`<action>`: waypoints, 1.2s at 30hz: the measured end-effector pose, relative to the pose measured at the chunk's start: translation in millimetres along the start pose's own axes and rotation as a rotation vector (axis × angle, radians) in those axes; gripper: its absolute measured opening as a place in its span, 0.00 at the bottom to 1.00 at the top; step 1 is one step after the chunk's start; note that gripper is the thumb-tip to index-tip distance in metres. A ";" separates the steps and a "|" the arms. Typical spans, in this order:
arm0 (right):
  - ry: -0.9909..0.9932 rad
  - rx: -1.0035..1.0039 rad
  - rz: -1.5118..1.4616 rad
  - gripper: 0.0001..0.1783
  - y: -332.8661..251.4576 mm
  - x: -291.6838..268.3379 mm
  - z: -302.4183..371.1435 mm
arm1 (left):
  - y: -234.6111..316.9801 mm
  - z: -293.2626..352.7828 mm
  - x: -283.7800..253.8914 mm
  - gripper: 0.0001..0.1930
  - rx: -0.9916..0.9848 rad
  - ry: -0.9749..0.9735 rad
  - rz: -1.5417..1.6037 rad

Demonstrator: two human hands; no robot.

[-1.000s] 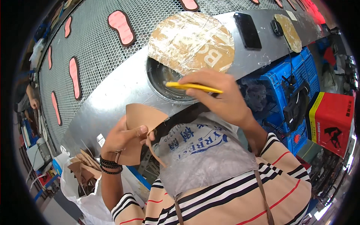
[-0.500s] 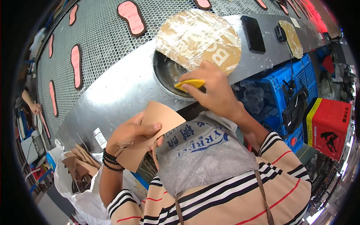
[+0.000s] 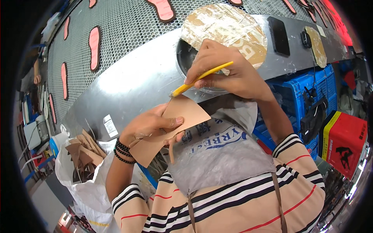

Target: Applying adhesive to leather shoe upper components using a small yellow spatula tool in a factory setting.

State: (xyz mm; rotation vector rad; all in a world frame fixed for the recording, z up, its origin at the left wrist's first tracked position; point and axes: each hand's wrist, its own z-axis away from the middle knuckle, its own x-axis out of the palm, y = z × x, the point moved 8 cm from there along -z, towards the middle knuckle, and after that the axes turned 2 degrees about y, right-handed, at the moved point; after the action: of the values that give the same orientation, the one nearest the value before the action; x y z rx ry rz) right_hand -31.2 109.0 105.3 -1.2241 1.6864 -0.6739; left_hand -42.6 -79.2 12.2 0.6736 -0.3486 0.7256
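My left hand grips a flat tan leather-like piece, thumb on top and fingers beneath. My right hand is closed on a yellow scraper, seen nearly edge-on. The scraper's smeared tip meets the far upper edge of the tan piece. Behind my right hand, a dark round bowl is set at the metal table, partly covered by a round cardboard lid with whitish smears. A narrow tan strip hangs below my left fingers.
Pink insole-shaped pieces lie on the mesh conveyor beyond the metal table. A phone rests at right. Blue crates and a red box stand right; a white bag with tan scraps sits left.
My right hand has brought the scraper from the bowl to the tan piece's far edge, turning it nearly edge-on. My left hand still holds the piece. The whole view has shifted slightly.
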 end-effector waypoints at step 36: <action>0.401 0.162 0.307 0.07 7.9 -2.2 27.8 | -36.4 -2.7 -34.3 0.24 0.733 0.490 0.599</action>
State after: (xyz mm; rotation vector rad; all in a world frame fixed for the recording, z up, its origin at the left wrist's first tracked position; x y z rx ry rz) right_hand -9.5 116.1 87.5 -0.7246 2.0478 -0.8839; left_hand -40.9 -114.4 -23.3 1.0569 0.2061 1.5914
